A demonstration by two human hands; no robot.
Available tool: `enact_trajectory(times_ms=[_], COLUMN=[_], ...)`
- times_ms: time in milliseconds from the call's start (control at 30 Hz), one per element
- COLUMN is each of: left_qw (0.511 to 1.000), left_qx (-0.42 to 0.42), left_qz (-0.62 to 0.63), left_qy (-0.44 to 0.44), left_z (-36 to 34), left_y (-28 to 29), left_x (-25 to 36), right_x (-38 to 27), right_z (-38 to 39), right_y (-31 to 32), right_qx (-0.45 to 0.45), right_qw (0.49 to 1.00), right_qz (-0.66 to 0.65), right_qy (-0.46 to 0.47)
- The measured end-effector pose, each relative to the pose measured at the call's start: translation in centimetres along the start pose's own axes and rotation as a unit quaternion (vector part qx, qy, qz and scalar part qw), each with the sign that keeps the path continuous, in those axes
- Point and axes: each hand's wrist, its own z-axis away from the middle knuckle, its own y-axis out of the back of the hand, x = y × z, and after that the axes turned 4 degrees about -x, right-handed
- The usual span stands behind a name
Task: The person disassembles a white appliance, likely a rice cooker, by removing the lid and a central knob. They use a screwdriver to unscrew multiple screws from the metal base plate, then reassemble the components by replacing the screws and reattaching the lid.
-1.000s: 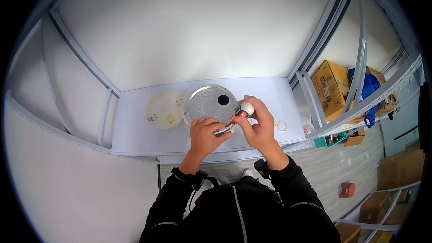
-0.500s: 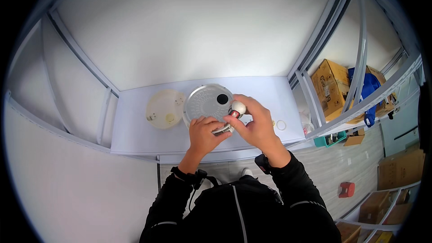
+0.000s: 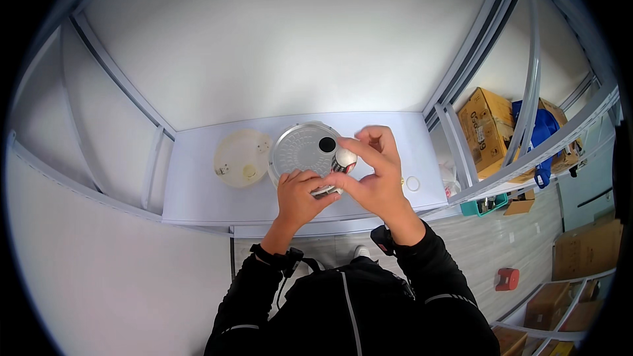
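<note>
My right hand [image 3: 380,175] pinches a short, upright tool [image 3: 345,157] between thumb and forefinger, its other fingers curled and lifted. The tool has a rounded white top and a red, black and white body, like a screwdriver handle; its lower end is hidden. Beneath it lies a round silver metal disc [image 3: 297,147] with a raised rim and a black circle [image 3: 327,144] on its face. My left hand [image 3: 301,196] is closed over the disc's near rim, fingers on top and thumb pointing right, close to the tool. A pale translucent round cover [image 3: 239,148] lies beside the disc on the left.
The white table [image 3: 198,201] meets a white wall at the back. A thin pale ring [image 3: 413,184] lies right of my right hand. Grey metal frame bars [image 3: 455,142] rise at both sides. Cardboard boxes [image 3: 483,128] and a teal bin [image 3: 483,205] stand at the right, a red stool [image 3: 507,279] on the floor.
My right forefinger and other fingers have loosened and lifted around the tool's white top, and the tool has turned slightly. My left hand keeps its place on the disc's rim.
</note>
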Motion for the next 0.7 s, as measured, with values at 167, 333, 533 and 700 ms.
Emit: enact_trajectory(times_ms=[167,333,533,700], left_qw=[1.0,1.0,1.0,1.0], left_qx=[0.0,-0.004,-0.005,-0.008], left_qz=[0.008,0.007,0.011,0.014], left_qy=[-0.002,-0.003,0.002,-0.005], left_z=[0.2,0.1,0.1,0.1], left_y=[-0.3,-0.2,-0.2,-0.4], left_x=[-0.4,-0.2,-0.2,-0.5], right_x=[-0.2,-0.1,0.4,-0.4], right_z=[-0.3,-0.7,-0.2,-0.9], right_y=[-0.4,-0.3,-0.5,-0.4], right_qx=[0.015,0.002,0.0,-0.014], right_qw=[0.99,0.995,0.997,0.994], right_qz=[-0.12,-0.092,-0.081,-0.109], right_qy=[-0.065,0.04,-0.006,0.028])
